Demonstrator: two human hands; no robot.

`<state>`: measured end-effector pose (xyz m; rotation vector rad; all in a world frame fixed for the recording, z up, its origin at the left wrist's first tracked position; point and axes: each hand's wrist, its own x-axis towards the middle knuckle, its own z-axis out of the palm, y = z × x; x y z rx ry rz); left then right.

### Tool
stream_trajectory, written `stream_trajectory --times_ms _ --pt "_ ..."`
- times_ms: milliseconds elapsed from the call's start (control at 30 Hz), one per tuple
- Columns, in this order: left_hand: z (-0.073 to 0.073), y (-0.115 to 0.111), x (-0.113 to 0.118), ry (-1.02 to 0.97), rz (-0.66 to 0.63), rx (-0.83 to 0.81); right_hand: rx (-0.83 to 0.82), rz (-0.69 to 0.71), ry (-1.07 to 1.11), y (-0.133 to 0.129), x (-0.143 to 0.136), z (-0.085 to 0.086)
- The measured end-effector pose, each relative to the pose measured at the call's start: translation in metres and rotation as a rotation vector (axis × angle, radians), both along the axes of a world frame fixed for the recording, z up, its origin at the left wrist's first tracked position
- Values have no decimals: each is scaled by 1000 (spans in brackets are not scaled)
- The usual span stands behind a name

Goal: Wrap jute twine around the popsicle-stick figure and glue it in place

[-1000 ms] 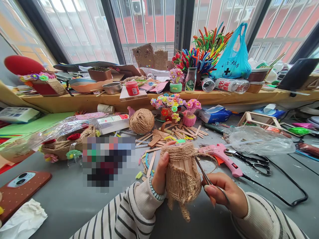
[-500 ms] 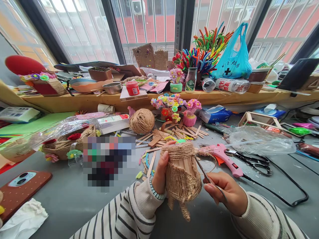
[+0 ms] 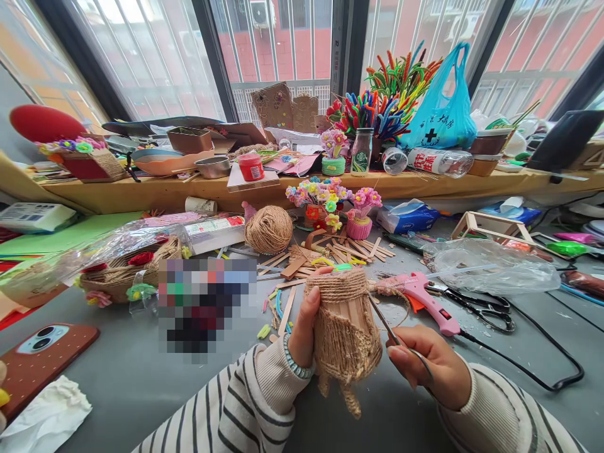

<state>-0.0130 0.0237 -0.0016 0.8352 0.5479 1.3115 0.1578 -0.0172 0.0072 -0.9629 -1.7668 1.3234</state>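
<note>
My left hand (image 3: 304,321) is wrapped round the left side of a twine-wound craft (image 3: 346,340), which has wooden sticks showing on its front and short twine legs at the bottom. In my right hand (image 3: 427,365) is a thin metal tool (image 3: 384,319), perhaps tweezers; its tip touches the craft's upper right side, below the wound twine rim. A loop of twine (image 3: 408,308) runs from the rim toward the right, beside the pink glue gun (image 3: 431,302) lying on the table.
Black scissors (image 3: 481,305) and a clear plastic bag (image 3: 495,267) lie at the right. Behind the craft are loose wooden sticks (image 3: 353,248) and a twine ball (image 3: 268,229). A brown-cased phone (image 3: 56,352) and crumpled tissue (image 3: 47,415) lie at the left.
My right hand has shifted very slightly to the right with the metal tool. The craft and my left hand look almost unmoved.
</note>
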Motion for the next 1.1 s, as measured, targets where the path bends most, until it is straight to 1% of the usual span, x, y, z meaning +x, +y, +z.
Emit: stream_trajectory --times_ms 133,233,300,400,500,600,733,800,933,1100 --pt "0 1 0 7 6 0 0 -19 24 -1 0 -3" --pt "-1 0 0 -11 -40 20 -50 5 78 -1 0 -4" --pt "-2 0 0 -24 -61 33 -51 8 67 -1 -1 -4" --pt "-1 0 -1 -18 -46 34 -31 -15 37 -1 -1 -2" --pt "-1 0 -1 -12 -33 24 -44 -22 60 -2 -1 -2" --pt "-1 0 -2 -23 -54 25 -80 3 84 -3 -1 -7" --pt "-2 0 -2 -20 -67 21 -46 -53 113 -2 0 -16" --pt "-2 0 -2 -20 -63 13 -35 -78 113 -2 -1 -18" --pt "0 -1 -1 -35 -60 -3 -83 -45 111 -2 -2 -15" --pt "-1 -1 0 -39 -47 -3 -50 -72 101 -3 -2 -15"
